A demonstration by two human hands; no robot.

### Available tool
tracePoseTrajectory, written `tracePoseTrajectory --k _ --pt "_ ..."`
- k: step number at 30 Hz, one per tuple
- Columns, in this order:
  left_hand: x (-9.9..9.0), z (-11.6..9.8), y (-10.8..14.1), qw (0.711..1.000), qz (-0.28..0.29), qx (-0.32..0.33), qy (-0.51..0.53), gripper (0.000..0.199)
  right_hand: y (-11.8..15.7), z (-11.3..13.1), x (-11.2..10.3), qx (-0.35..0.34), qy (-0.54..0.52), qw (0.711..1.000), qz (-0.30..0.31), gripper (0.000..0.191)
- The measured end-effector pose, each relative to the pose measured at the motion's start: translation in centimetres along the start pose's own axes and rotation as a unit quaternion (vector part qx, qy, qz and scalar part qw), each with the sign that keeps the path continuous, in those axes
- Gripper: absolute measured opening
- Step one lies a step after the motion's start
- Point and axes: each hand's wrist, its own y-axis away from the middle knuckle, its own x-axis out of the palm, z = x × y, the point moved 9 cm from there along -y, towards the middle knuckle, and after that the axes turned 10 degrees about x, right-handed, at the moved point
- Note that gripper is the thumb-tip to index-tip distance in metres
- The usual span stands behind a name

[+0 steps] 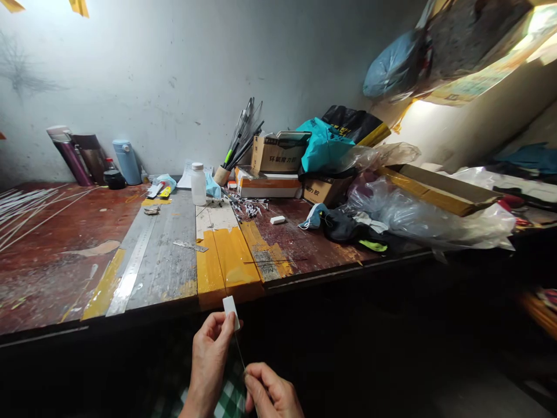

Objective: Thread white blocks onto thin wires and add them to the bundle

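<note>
My left hand [211, 354] is closed, pinching a small white rectangular piece [231, 313] between thumb and fingers just off the table's front edge. A thin rod [239, 351] runs from behind or through that piece down to my right hand [272, 389], whose thumb and fingertips are closed on it. Whether the rod passes through the white piece or lies against it, I cannot tell. Above the piece, a fine dark line continues over the yellow tape [226, 258] on the table. Both hands are over a dark area, with green checked cloth [230, 400] below.
On the table stand a white bottle [198, 184], a holder with dark rods [221, 175], cardboard boxes [278, 152] and flasks [125, 161]. A metal ruler [133, 267] lies at left, a white block [277, 220] at centre, a face mask [312, 217] and plastic bags [418, 215] at right.
</note>
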Motion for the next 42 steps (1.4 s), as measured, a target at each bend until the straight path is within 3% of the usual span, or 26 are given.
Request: tracePoseTrajectory --k 10,16,20,25,29,33,37,42 --pt "-2.8 0.2 -0.3 0.999 -0.047 -0.003 -0.003 0.039 -1.3 2.5 2.5 -0.042 0.008 0.998 0.044 0.046" --pt "-1.7 0.0 -0.5 1.0 -0.031 0.004 -0.004 0.036 -1.6 1.6 1.3 -0.003 0.011 1.0 0.016 0.022" --pt "-0.2 -0.1 -0.6 1.0 -0.017 0.01 0.004 0.034 -1.2 2.5 -0.8 -0.031 0.016 0.999 -0.024 0.034" --pt "0.7 -0.1 -0.8 1.0 0.001 0.012 0.001 0.033 -1.2 2.2 -1.1 -0.022 0.022 0.999 -0.019 0.042" --pt "0.4 0.0 -1.0 1.0 0.0 0.016 -0.003 0.032 -1.5 1.4 -0.8 -0.005 0.005 1.0 -0.023 0.035" --pt "0.1 0.1 -0.8 1.0 -0.002 0.01 -0.003 0.033 -1.3 2.2 -1.1 -0.035 0.017 0.999 -0.03 0.03" --pt "-0.5 0.1 -0.8 1.0 -0.015 0.006 -0.001 0.034 -1.1 2.7 -0.5 -0.028 0.031 0.999 0.003 0.027" --pt "-1.7 -0.3 -0.7 0.999 -0.034 -0.003 -0.009 0.037 -1.2 2.7 0.6 -0.02 0.049 0.998 0.018 0.01"
